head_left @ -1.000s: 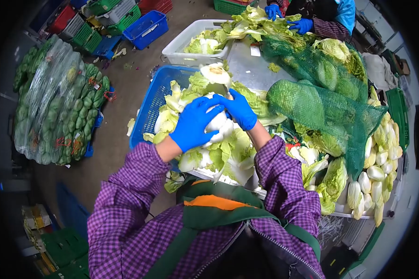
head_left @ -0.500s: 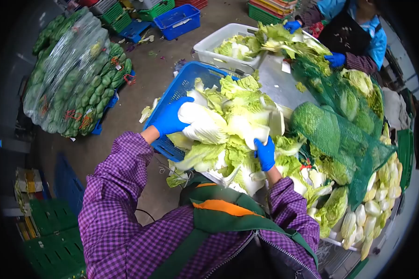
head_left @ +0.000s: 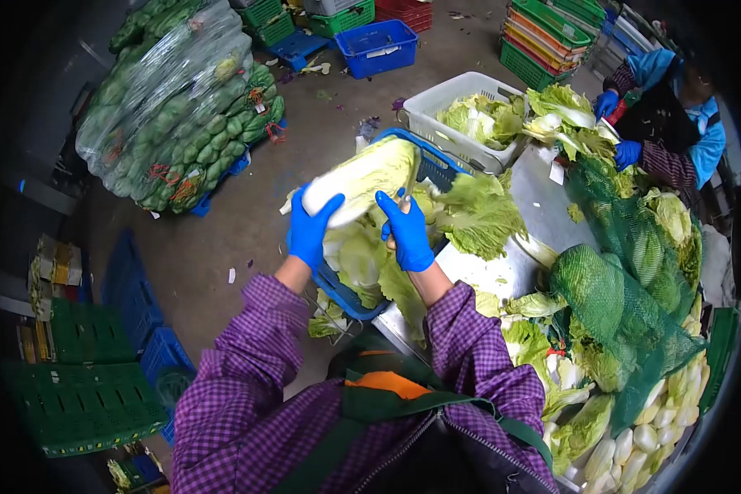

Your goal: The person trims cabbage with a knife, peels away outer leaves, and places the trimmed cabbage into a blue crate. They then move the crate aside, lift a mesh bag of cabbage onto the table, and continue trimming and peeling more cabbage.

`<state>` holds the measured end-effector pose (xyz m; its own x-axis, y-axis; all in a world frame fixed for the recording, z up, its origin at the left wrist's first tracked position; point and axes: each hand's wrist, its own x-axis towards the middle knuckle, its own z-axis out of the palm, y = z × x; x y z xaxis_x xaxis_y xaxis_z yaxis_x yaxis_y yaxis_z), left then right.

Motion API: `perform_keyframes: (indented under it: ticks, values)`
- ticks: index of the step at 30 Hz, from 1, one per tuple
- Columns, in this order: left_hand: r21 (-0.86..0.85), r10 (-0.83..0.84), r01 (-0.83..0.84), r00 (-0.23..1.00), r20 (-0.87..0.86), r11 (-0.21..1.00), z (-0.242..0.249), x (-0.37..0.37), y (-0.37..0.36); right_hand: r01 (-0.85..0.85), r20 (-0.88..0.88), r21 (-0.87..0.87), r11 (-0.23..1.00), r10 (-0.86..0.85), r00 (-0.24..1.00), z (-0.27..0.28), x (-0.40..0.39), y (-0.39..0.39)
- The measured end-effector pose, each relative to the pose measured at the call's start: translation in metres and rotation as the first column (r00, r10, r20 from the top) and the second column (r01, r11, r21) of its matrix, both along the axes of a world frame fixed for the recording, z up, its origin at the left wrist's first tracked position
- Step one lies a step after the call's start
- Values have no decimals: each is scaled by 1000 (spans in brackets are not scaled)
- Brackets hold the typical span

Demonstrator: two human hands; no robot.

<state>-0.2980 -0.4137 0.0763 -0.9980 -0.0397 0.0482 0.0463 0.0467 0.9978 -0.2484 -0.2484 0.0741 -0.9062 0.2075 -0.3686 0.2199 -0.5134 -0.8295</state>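
Observation:
A trimmed napa cabbage (head_left: 362, 181) is held tilted over the blue basket (head_left: 350, 300), pale base toward me. My left hand (head_left: 313, 226), in a blue glove, is closed around its base end. My right hand (head_left: 406, 232), also gloved, is curled against the cabbage's near right side. Small brownish bits show at its fingers, too little to name. Loose cabbage leaves (head_left: 358, 255) lie in the basket under my hands. A large, slightly blurred green leaf (head_left: 482, 218) is just right of my right hand, over the basket's edge and the metal table (head_left: 539, 206).
A white crate (head_left: 432, 115) with leaves stands beyond the basket. A co-worker's gloved hands (head_left: 617, 128) handle leaves at the far right. Green net bags (head_left: 626, 288) of cabbages and a pile of trimmed cabbages (head_left: 634, 449) lie right. A wrapped pallet of cabbages (head_left: 173, 115) stands left.
The cabbage has been lifted and turned upright-slanted in my left hand. My right hand has moved left to it, and the leaves formerly heaped between my hands have shifted right and down. The view has turned.

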Motion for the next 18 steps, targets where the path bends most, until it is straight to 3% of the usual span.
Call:
perform_keyframes:
  ticks: [2, 3, 5, 6, 8, 10, 12, 14, 16, 18]
  values:
    - [318, -129, 28, 945, 301, 948, -1, 26, 10, 11, -14, 18, 1000, -11, 1000, -6, -1, 9]
    - [319, -134, 32, 943, 304, 947, -6, 36, 15, 15, -25, 33, 999, -14, 1000, -10, 1, 14]
    - [575, -236, -31, 892, 385, 818, -24, 49, 25, 3, 3, 24, 1000, -3, 1000, -16, 11, 17]
    - [591, -298, 35, 887, 353, 806, -32, 52, 26, -14, 29, 12, 1000, 14, 999, -18, 17, 18]
    - [740, -435, 43, 832, 346, 671, -41, 60, 27, -30, 26, 3, 1000, 30, 999, -16, 28, 23]
    - [797, -495, 53, 808, 320, 602, -46, 67, 26, -30, -32, 152, 988, 36, 999, -13, 35, 29]
    - [846, -550, 56, 782, 292, 530, -47, 73, 25, -33, -39, 176, 984, 41, 998, -9, 46, 33]
    - [955, -620, -124, 736, 271, 271, -36, 78, 28, -36, -83, 135, 990, 47, 995, -18, 52, 39]
    - [949, -622, -36, 747, 233, 312, -31, 85, 28, 4, -86, 108, 994, 5, 996, -32, 55, 42]
    - [957, -726, 130, 680, 105, 260, -38, 81, 13, 154, -314, 322, 934, -48, 948, -51, 55, 46]
